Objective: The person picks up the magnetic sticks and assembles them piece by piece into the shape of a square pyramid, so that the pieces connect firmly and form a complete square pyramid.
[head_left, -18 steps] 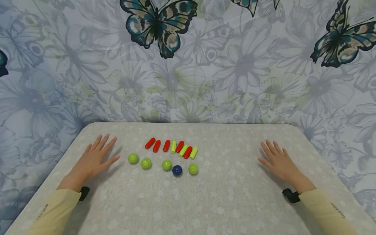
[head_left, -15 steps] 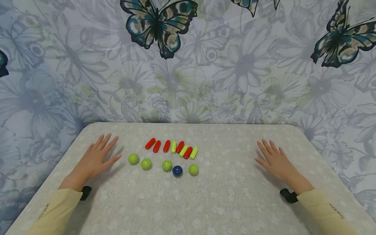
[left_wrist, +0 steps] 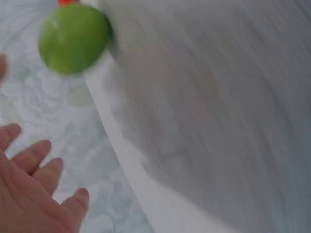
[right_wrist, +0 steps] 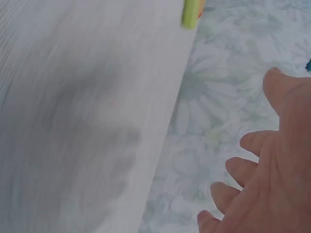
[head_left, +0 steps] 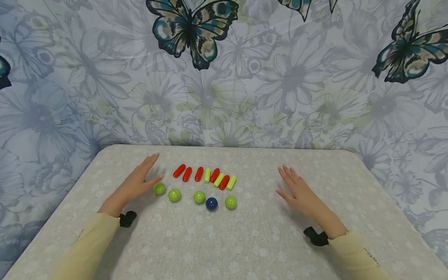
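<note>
My left hand (head_left: 134,182) hovers over the table's left side, fingers straight and thumb pointing at the leftmost green ball (head_left: 159,189). That same green ball (left_wrist: 73,39) shows large and blurred in the left wrist view. My right hand (head_left: 301,194) is above the table right of the balls, fingers extended and holding nothing. Several green balls (head_left: 199,197) and one dark blue ball (head_left: 211,203) form a loose row. Behind them lie several red capsule-shaped pieces (head_left: 198,174) and yellow-green cylinders (head_left: 231,182); one yellow-green cylinder (right_wrist: 190,13) peeks into the right wrist view.
A pale patterned cloth covers the table (head_left: 259,241), whose far edge meets a backdrop (head_left: 224,97) printed with flowers and butterflies. A black wrist strap piece (head_left: 128,219) sits at the left cuff, another black piece (head_left: 316,236) at the right cuff.
Both hands have moved inward, the left toward the leftmost green ball and the right toward the table's middle. The left hand has turned more onto its side. Balls and small pieces stay put.
</note>
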`<action>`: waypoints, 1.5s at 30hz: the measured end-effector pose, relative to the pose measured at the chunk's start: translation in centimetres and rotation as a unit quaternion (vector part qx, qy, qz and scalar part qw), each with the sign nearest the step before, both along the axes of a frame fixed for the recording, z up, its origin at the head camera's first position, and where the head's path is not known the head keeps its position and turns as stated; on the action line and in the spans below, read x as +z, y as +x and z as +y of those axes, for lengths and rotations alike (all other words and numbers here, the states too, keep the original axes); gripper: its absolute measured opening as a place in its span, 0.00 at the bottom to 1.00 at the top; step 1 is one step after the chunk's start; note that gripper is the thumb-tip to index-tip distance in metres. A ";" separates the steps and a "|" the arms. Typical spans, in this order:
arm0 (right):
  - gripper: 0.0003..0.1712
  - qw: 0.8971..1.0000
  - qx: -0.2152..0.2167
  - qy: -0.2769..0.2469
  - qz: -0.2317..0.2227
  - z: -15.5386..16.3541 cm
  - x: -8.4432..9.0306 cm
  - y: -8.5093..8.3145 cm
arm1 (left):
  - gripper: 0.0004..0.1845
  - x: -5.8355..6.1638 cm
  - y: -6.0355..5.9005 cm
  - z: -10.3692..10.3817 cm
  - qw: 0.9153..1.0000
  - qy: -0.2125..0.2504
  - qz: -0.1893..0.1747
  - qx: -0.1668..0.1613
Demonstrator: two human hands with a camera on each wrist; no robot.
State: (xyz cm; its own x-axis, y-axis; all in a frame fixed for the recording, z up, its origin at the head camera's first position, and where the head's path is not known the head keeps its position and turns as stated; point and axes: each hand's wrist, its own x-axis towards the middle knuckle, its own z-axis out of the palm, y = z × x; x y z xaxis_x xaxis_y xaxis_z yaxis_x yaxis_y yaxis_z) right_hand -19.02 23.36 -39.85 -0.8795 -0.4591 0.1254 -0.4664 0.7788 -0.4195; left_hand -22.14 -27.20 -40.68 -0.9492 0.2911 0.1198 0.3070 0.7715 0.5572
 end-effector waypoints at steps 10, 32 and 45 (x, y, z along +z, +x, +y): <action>0.31 0.984 0.065 -0.160 -0.036 -6.4 -1.8 1.2 | 0.37 -0.4 -1.8 3.7 0.976 0.187 -0.102 0.039; 0.20 0.942 0.069 -0.298 -0.140 -13.0 -1.4 2.4 | 0.32 -2.5 -3.4 4.9 0.982 0.152 -0.084 0.078; 0.18 0.943 0.066 -0.297 -0.136 -13.0 -1.9 2.4 | 0.28 -2.5 -2.9 5.8 0.987 0.099 -0.055 0.114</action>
State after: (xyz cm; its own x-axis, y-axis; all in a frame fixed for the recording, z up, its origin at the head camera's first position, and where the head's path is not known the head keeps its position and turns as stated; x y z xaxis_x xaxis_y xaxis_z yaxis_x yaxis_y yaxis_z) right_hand -16.65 10.37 -41.76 -0.8565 -0.4862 0.1731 -0.3549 0.3113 -0.8815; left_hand -25.07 -21.41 -43.15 -0.9977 0.0499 0.0463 0.0679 0.6857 0.7247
